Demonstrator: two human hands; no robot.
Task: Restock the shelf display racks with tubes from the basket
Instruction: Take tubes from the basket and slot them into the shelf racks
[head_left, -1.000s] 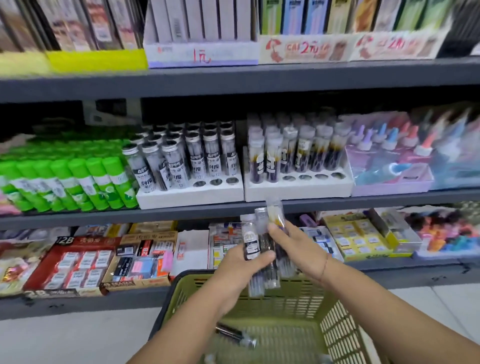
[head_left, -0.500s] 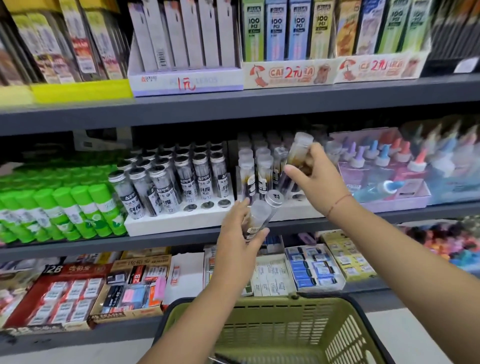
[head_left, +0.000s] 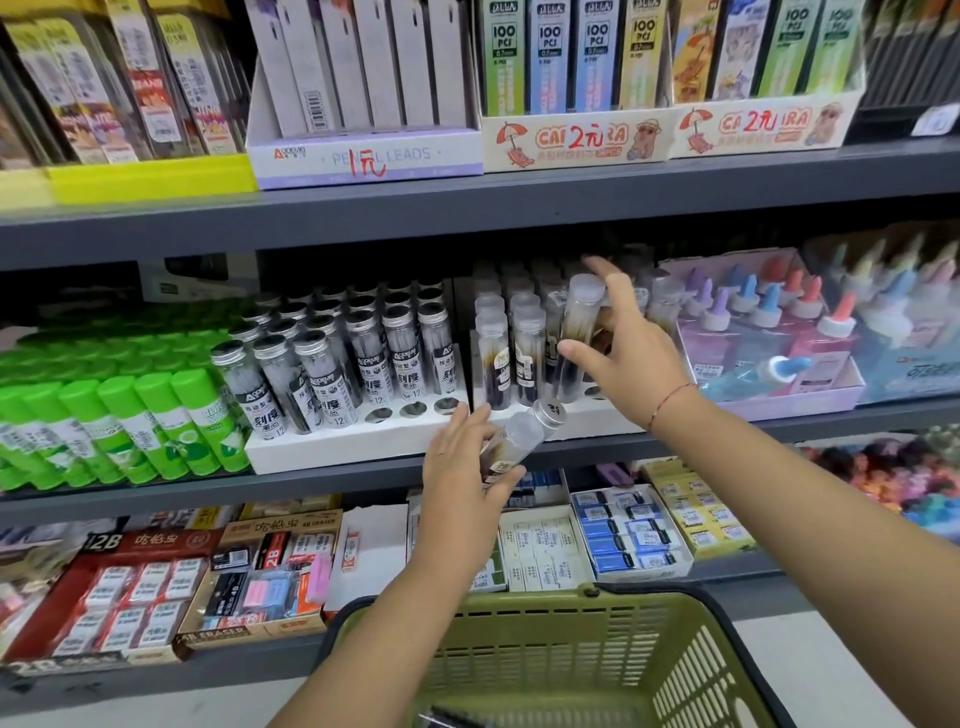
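Head view: what is being gripped, and where?
— A clear-capped tube (head_left: 582, 322) is being pinched upright by the right hand (head_left: 634, 364) over the right rack (head_left: 587, 423). A silver-capped tube (head_left: 519, 436) is being gripped, tilted, by the left hand (head_left: 462, 467) at the near shelf edge (head_left: 311, 491).
— What is being risked?
— The neighbouring tubes (head_left: 527, 358) are being crowded, and a skewed lowering could topple them.

Arms outstretched, left hand (head_left: 460, 470) gripping tilted tube (head_left: 522, 436), right hand (head_left: 636, 364) holding upright tube (head_left: 581, 317)
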